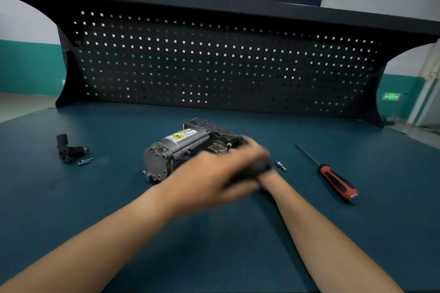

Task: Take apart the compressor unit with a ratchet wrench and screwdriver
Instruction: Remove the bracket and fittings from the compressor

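Observation:
The grey compressor unit [177,150], with a yellow warning label, lies on the blue bench mat. My left hand [214,173] is motion-blurred in front of the unit's right end. Its fingers and thumb curl round a dark handle, apparently the ratchet wrench [260,167]. My right hand [256,150] reaches in from the right and is mostly hidden behind the left hand, against the compressor's right end; I cannot make out its grip. A red-and-black screwdriver [333,177] lies on the mat to the right, untouched.
A removed black fitting [67,148] and loose screws [85,161] lie at the left. A small metal bolt [281,165] lies just right of my hands. A dark pegboard [214,66] walls off the back of the bench.

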The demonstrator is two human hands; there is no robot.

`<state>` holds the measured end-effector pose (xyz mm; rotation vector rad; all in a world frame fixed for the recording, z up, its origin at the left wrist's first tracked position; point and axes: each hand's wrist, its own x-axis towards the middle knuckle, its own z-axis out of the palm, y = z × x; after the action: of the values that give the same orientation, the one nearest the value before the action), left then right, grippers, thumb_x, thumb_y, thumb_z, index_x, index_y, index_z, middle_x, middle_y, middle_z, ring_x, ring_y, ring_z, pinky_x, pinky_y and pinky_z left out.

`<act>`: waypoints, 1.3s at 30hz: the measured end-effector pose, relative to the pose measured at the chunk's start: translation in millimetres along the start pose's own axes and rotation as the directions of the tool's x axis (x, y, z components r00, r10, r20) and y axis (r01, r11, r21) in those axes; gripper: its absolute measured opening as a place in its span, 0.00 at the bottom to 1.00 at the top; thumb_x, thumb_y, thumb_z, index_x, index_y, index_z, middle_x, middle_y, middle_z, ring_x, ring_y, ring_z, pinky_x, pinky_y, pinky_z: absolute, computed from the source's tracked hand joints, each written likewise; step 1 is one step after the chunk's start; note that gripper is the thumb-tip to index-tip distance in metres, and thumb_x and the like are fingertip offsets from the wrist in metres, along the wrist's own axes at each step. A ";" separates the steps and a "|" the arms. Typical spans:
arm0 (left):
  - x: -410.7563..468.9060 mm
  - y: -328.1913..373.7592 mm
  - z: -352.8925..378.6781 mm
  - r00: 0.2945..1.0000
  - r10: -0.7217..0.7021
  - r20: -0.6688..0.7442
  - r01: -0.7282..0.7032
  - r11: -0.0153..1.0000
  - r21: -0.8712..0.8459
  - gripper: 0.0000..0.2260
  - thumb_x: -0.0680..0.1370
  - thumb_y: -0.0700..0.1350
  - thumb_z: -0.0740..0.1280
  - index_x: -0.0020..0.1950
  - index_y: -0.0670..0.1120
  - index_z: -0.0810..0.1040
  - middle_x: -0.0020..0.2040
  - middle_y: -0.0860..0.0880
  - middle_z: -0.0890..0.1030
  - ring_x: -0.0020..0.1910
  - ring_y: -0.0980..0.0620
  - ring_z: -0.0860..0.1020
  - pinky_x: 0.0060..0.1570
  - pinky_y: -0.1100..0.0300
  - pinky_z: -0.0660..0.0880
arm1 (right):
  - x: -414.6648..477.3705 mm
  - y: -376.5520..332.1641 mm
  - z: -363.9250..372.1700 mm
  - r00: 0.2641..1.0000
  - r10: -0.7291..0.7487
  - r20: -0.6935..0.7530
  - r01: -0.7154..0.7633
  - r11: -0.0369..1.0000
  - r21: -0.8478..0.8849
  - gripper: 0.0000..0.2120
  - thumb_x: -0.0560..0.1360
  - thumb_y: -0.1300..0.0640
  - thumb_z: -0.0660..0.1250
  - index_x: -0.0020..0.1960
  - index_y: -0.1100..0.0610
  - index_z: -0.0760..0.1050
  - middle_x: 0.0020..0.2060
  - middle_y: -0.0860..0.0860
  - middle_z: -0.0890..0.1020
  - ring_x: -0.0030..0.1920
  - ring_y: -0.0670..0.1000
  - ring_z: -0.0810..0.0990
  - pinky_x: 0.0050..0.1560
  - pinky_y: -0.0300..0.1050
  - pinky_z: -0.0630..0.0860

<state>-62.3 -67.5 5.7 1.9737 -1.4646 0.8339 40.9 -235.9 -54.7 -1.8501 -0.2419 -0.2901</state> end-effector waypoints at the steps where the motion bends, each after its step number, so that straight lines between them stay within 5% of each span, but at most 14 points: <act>1: -3.7 1.9 3.8 0.982 0.095 0.165 -0.112 0.989 0.093 0.14 0.76 0.51 0.59 0.60 0.50 0.65 0.49 0.51 0.80 0.45 0.53 0.80 0.42 0.61 0.77 | 1.3 0.2 -0.6 1.000 -0.004 -0.003 0.004 1.000 0.003 0.22 0.74 0.65 0.67 0.66 0.63 0.68 0.61 0.49 0.73 0.62 0.47 0.72 0.57 0.26 0.67; 6: -17.6 1.0 19.9 0.891 0.303 0.337 -0.415 0.844 0.339 0.14 0.76 0.57 0.53 0.58 0.51 0.63 0.34 0.50 0.80 0.26 0.47 0.78 0.19 0.60 0.70 | 2.6 0.2 6.5 0.999 -0.026 -0.021 0.027 1.000 0.004 0.25 0.74 0.60 0.68 0.70 0.57 0.66 0.57 0.45 0.73 0.58 0.40 0.70 0.45 0.16 0.64; 10: -8.0 -1.4 20.7 0.993 0.009 -0.120 -0.011 1.000 -0.020 0.14 0.75 0.52 0.59 0.56 0.46 0.71 0.44 0.52 0.81 0.41 0.54 0.80 0.43 0.61 0.76 | 3.6 2.1 5.6 0.999 -0.029 -0.033 0.031 0.998 0.054 0.22 0.74 0.65 0.66 0.67 0.63 0.68 0.63 0.53 0.75 0.62 0.47 0.72 0.64 0.34 0.67; 12: -4.1 -1.0 19.9 0.832 -0.291 -0.472 0.164 0.942 -0.292 0.06 0.75 0.49 0.60 0.49 0.49 0.71 0.37 0.59 0.75 0.34 0.63 0.74 0.38 0.66 0.73 | 1.6 0.8 5.6 0.999 -0.026 -0.034 0.029 0.998 0.064 0.20 0.74 0.64 0.67 0.65 0.60 0.70 0.60 0.48 0.77 0.58 0.41 0.74 0.58 0.28 0.68; 14: -4.5 -2.2 15.6 0.595 -0.580 -0.556 0.147 0.759 -0.634 0.05 0.77 0.49 0.61 0.45 0.50 0.67 0.27 0.58 0.70 0.23 0.62 0.66 0.24 0.67 0.66 | -0.7 0.2 4.8 0.999 -0.032 -0.022 0.034 0.997 0.072 0.18 0.73 0.62 0.68 0.61 0.52 0.71 0.51 0.38 0.77 0.49 0.28 0.74 0.47 0.19 0.67; 20: -10.5 -34.4 -4.3 0.003 -0.921 -0.390 0.139 0.386 -0.912 0.11 0.83 0.50 0.52 0.43 0.47 0.63 0.25 0.52 0.60 0.17 0.59 0.59 0.18 0.70 0.56 | -5.0 -1.5 6.7 1.000 -0.021 -0.021 0.023 0.994 0.108 0.16 0.74 0.62 0.68 0.52 0.42 0.70 0.46 0.32 0.74 0.43 0.22 0.72 0.50 0.24 0.70; 23: -12.7 -40.8 -6.4 -0.113 -0.953 -0.281 0.022 0.281 -0.960 0.12 0.83 0.50 0.52 0.43 0.46 0.63 0.28 0.51 0.56 0.17 0.59 0.58 0.18 0.70 0.57 | -5.7 -0.4 7.4 1.000 -0.018 -0.012 0.019 0.993 0.120 0.16 0.74 0.62 0.67 0.47 0.40 0.71 0.45 0.31 0.74 0.42 0.22 0.73 0.54 0.32 0.71; 25: -9.3 -37.7 -6.8 -0.051 -0.942 -0.333 0.045 0.331 -0.943 0.11 0.83 0.50 0.53 0.43 0.46 0.63 0.26 0.52 0.58 0.17 0.59 0.58 0.18 0.70 0.56 | -5.1 0.5 7.3 1.000 -0.017 -0.008 0.018 0.992 0.124 0.16 0.74 0.62 0.68 0.48 0.39 0.70 0.45 0.31 0.74 0.43 0.22 0.73 0.57 0.35 0.71; 27: -0.6 -28.9 -6.5 0.161 -0.881 -0.444 0.097 0.462 -0.882 0.10 0.82 0.49 0.55 0.43 0.48 0.64 0.23 0.55 0.62 0.18 0.60 0.60 0.18 0.70 0.57 | -4.5 1.1 6.5 1.000 -0.018 -0.007 0.019 0.992 0.122 0.17 0.74 0.61 0.68 0.50 0.39 0.70 0.46 0.30 0.74 0.43 0.22 0.73 0.56 0.34 0.71; 29: 6.3 -14.8 -6.0 0.591 -0.598 -0.542 0.166 0.747 -0.643 0.05 0.79 0.47 0.59 0.44 0.50 0.67 0.25 0.57 0.68 0.22 0.64 0.67 0.22 0.70 0.65 | -4.4 1.2 6.3 1.000 -0.026 -0.011 0.027 0.994 0.103 0.17 0.74 0.61 0.68 0.55 0.42 0.71 0.48 0.33 0.76 0.46 0.26 0.74 0.51 0.26 0.71; 31: 4.3 -2.6 2.5 0.979 -0.039 -0.198 0.015 0.992 -0.122 0.04 0.75 0.48 0.60 0.48 0.51 0.69 0.34 0.57 0.76 0.32 0.66 0.74 0.33 0.71 0.72 | -4.4 -0.3 6.3 0.999 -0.035 -0.013 0.036 0.997 0.071 0.15 0.75 0.64 0.67 0.59 0.51 0.73 0.54 0.42 0.79 0.53 0.36 0.77 0.49 0.23 0.70; 33: -5.2 1.3 15.2 0.923 0.263 0.283 -0.330 0.916 0.226 0.13 0.76 0.55 0.56 0.52 0.51 0.73 0.34 0.52 0.80 0.29 0.55 0.78 0.25 0.62 0.74 | -6.0 -1.0 6.0 0.998 -0.055 -0.041 0.059 0.993 0.099 0.15 0.74 0.65 0.67 0.54 0.48 0.73 0.49 0.38 0.78 0.49 0.30 0.77 0.48 0.20 0.68; 35: -11.3 4.6 22.0 0.830 0.226 0.510 -0.448 0.814 0.370 0.21 0.76 0.59 0.51 0.50 0.51 0.80 0.29 0.52 0.79 0.22 0.51 0.76 0.17 0.61 0.67 | -7.5 -2.8 6.0 0.998 -0.050 -0.048 0.055 0.992 0.112 0.18 0.73 0.65 0.68 0.49 0.42 0.69 0.44 0.31 0.74 0.43 0.23 0.73 0.43 0.17 0.66; 39: -7.5 1.8 22.0 0.898 0.281 0.340 -0.362 0.909 0.205 0.14 0.76 0.57 0.53 0.55 0.52 0.70 0.38 0.47 0.82 0.32 0.45 0.81 0.25 0.57 0.74 | -2.5 2.0 6.0 0.998 -0.041 -0.037 0.044 0.994 0.099 0.16 0.73 0.64 0.68 0.54 0.46 0.71 0.48 0.36 0.77 0.48 0.29 0.75 0.49 0.20 0.68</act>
<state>-62.2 -79.4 -14.4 2.1584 -1.9951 0.9367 39.6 -230.8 -59.1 -1.7414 -0.2672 -0.3341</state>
